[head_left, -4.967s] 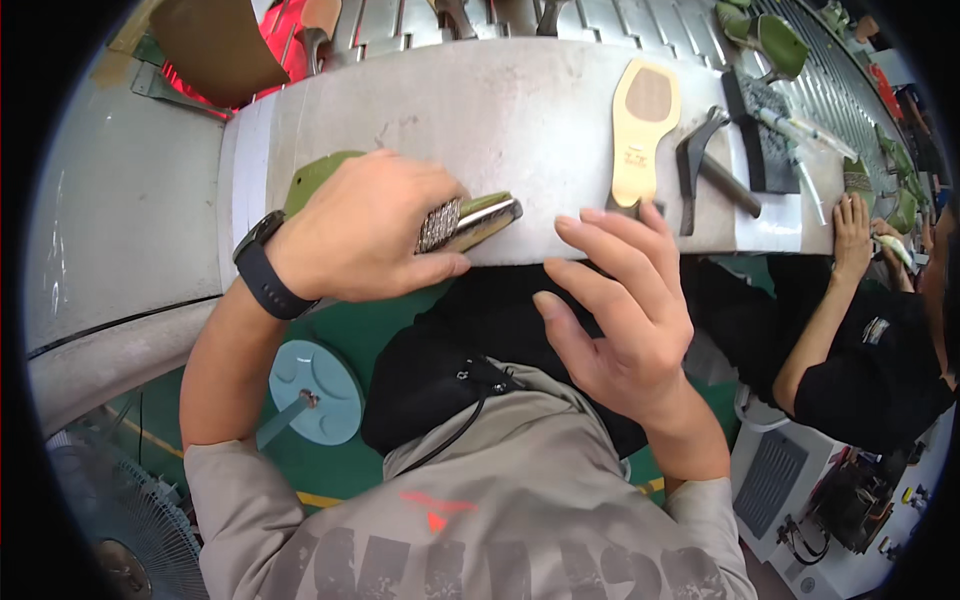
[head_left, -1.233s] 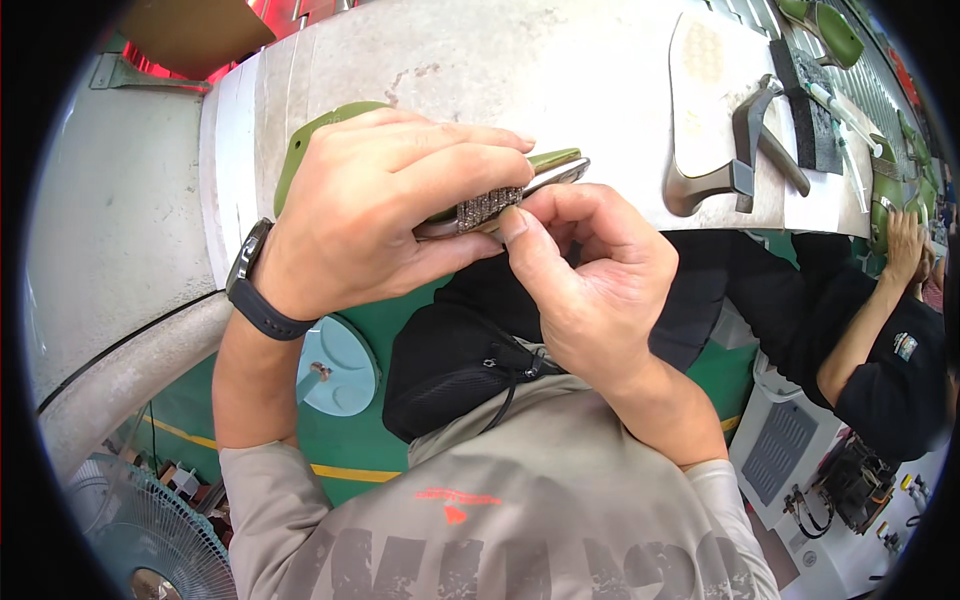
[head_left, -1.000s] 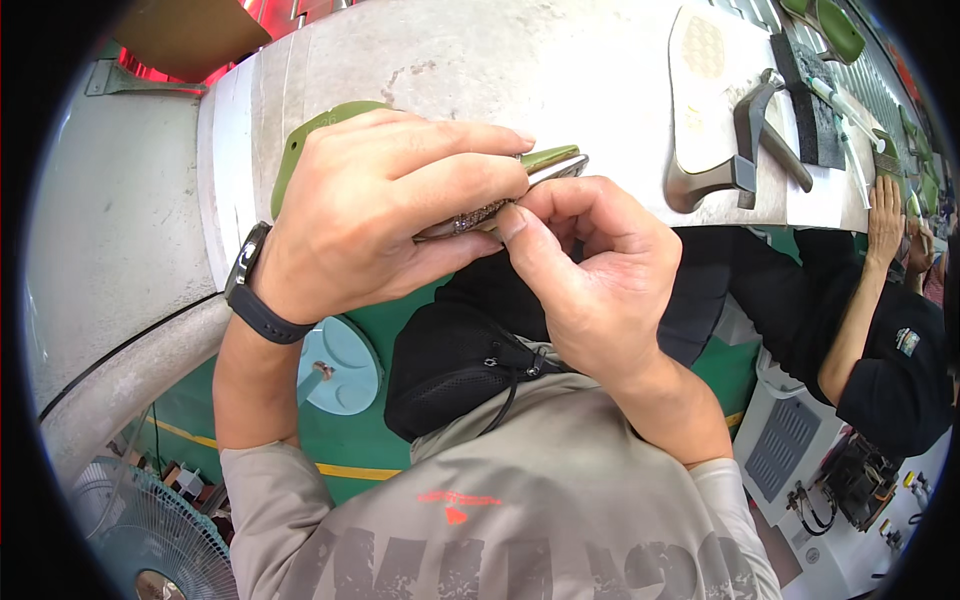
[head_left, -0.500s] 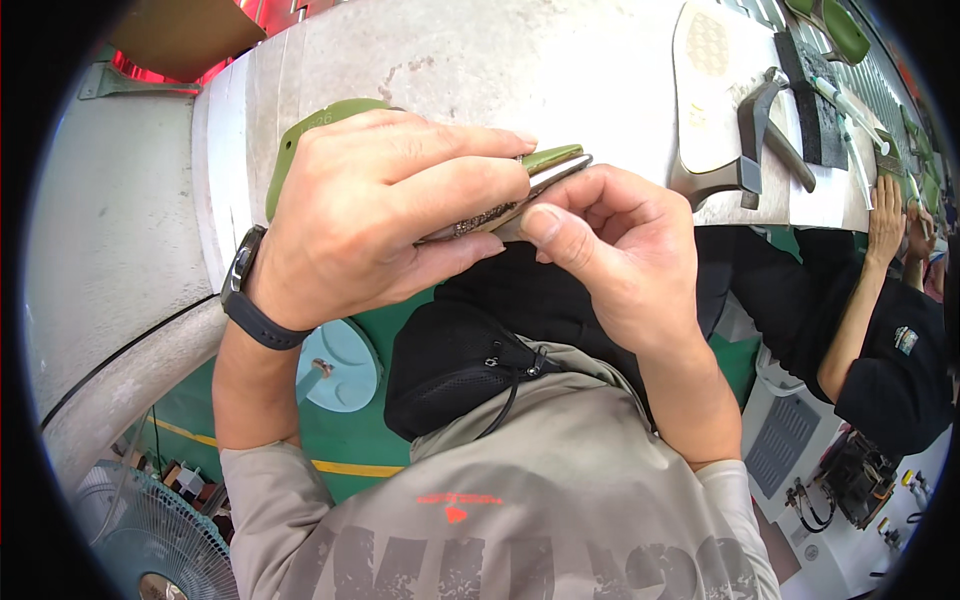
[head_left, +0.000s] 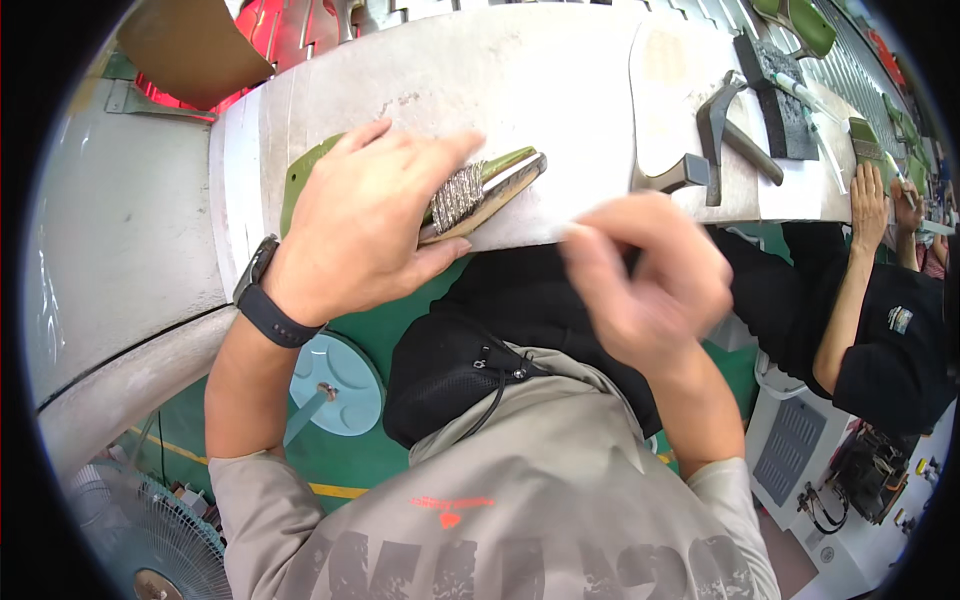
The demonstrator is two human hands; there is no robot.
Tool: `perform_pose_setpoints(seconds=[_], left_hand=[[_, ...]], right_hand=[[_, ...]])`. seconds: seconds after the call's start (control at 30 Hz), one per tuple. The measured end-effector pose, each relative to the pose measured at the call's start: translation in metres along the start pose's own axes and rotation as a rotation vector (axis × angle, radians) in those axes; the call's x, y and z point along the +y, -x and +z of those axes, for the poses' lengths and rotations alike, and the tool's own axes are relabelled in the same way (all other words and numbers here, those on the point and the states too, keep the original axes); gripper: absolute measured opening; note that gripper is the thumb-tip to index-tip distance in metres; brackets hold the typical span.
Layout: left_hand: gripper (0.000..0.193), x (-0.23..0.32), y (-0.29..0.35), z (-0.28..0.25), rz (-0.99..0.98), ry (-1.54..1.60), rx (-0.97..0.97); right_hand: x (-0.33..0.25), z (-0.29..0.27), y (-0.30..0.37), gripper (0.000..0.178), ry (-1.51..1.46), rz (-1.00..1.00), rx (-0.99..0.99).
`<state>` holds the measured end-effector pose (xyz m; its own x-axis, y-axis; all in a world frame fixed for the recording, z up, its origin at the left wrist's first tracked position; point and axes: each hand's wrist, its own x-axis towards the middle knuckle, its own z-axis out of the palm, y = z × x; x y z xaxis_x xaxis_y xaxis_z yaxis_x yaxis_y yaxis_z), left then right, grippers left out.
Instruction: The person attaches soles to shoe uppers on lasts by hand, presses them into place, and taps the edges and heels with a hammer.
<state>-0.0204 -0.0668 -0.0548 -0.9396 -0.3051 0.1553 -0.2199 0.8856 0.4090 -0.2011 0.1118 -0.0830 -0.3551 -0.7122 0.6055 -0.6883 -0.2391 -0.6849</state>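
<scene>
My left hand (head_left: 350, 220) is closed round a green shoe last (head_left: 303, 180) on the near edge of the worktable. A glittery, beaded strap (head_left: 460, 198) wraps across the last, and a tan sole (head_left: 500, 200) lies along its near side. The last's tip points right, past my fingers. To the right of it, apart from the last, my right hand (head_left: 655, 275) is blurred by motion, its fingers curled and thumb drawn toward the index finger. Whatever it pinches, if anything, cannot be made out.
A hammer (head_left: 735, 135) lies at the right of the white worktable (head_left: 400, 65), near a black block (head_left: 775, 95) and syringes (head_left: 825, 150). Another person's hand (head_left: 868, 205) rests further right. Below left are a blue round stool (head_left: 350, 395) and a fan (head_left: 160, 530).
My right hand has pulled away from the last's tip, toward the right and down. My left fingers have shifted back, baring more of the beaded strap.
</scene>
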Motion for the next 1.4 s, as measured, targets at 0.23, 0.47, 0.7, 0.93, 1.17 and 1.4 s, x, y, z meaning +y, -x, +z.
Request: perform_pose_setpoints(seconds=[0.23,0.47,0.7,0.93,1.17,1.4], left_hand=[[0.051,0.010,-0.026,-0.033,-0.167,0.537,0.253],[0.052,0.023,-0.040,0.025,-0.204,1.178,0.888],[0.051,0.000,-0.038,-0.032,-0.128,1.670,0.667],[0.056,0.023,-0.041,-0.032,-0.085,1.681,0.579],[0.056,0.047,-0.047,-0.035,0.010,1.531,0.472],[0.051,0.074,-0.047,-0.021,0.049,1.432,0.371]], right_hand=[[0.041,-0.027,-0.028,0.028,-0.443,0.272,0.347],[0.079,-0.010,-0.035,0.024,-0.428,0.628,0.107],[0.070,-0.020,0.015,0.023,0.299,0.173,0.016],[0.005,-0.067,0.077,0.044,-0.921,0.668,0.237],[-0.005,-0.056,0.069,0.027,-0.892,0.948,0.024],[-0.055,-0.046,0.002,0.020,-0.731,0.347,-0.177]])
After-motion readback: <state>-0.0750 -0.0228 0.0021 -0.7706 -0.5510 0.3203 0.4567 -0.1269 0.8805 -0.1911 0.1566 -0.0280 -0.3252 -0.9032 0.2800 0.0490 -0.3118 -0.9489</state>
